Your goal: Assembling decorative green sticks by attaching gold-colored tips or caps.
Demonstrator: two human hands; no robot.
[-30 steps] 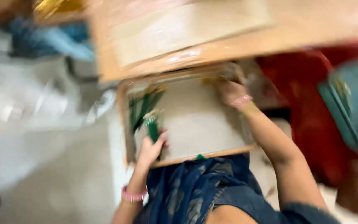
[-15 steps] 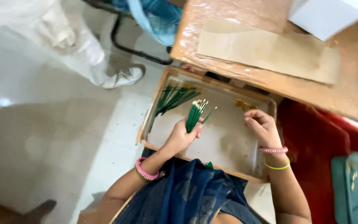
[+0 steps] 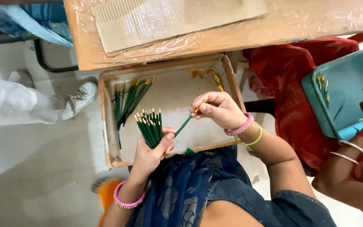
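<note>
I watch a shallow cardboard tray (image 3: 110,122) on the lap, near the plastic-wrapped desk (image 3: 307,21). My left hand (image 3: 150,153) is closed around a bundle of green sticks (image 3: 150,128), gold tips fanned far-left; they could slip loose. My right hand (image 3: 219,109) pinches a single green stick (image 3: 185,124), slanting near-left to far-right, liable to drop.

Above the work I see a plastic-wrapped table (image 3: 282,25) carrying a flat cardboard sheet (image 3: 169,19). To my right a neighbour in red holds a teal tray (image 3: 343,98) on their lap. At left, a white sneaker (image 3: 80,96) rests on the pale floor (image 3: 34,176).
</note>
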